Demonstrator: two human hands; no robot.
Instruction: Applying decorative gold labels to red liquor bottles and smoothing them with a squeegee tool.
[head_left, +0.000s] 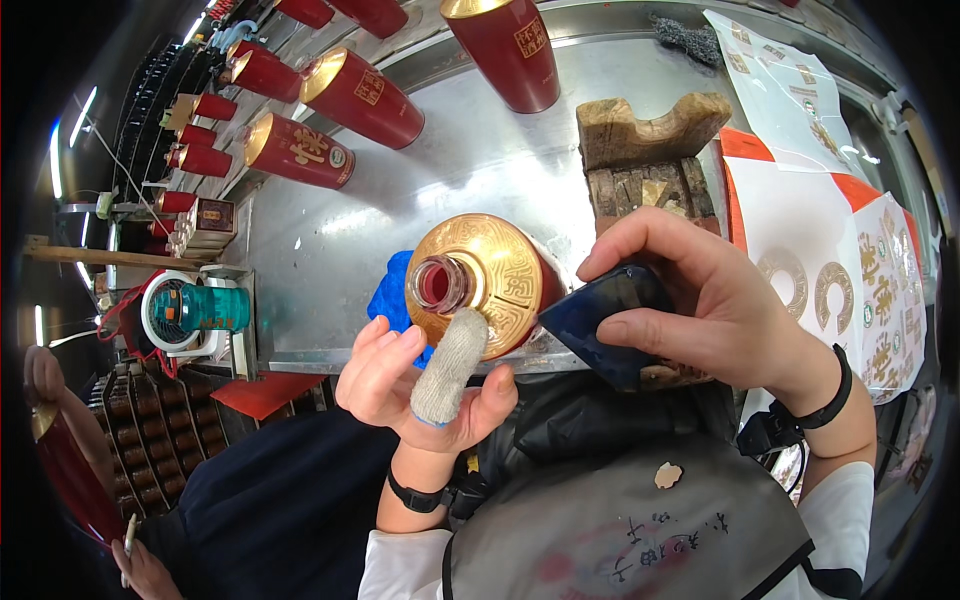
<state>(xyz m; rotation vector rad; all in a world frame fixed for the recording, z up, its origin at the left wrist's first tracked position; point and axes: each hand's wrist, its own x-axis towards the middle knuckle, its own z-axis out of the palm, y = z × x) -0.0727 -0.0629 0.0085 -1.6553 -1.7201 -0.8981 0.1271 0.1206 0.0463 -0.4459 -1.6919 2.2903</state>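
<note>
A dark red bottle with an embossed gold shoulder (510, 290) and a clear glass neck lies tilted toward me at the near edge of the metal bench. My left hand (385, 385) is palm up below its neck, fingers apart. A knitted grey finger sleeve (450, 370) covers one of its fingers, whose tip is at the gold shoulder. Just right of the bottle, my right hand (710, 325) pinches a dark blue flat scraper (605, 325) between thumb and fingers. The scraper's pointed corner is close to the bottle's side. A blue cloth (391, 294) shows behind the neck.
A notched wooden cradle (650, 135) stands beyond my right hand. Sticker sheets (800, 240) lie at the right, a dark scouring pad (687, 38) at the back. Several red bottles (365, 100) stand along the far side. At left are a fan (175, 310) and another person holding a red bottle (75, 475).
</note>
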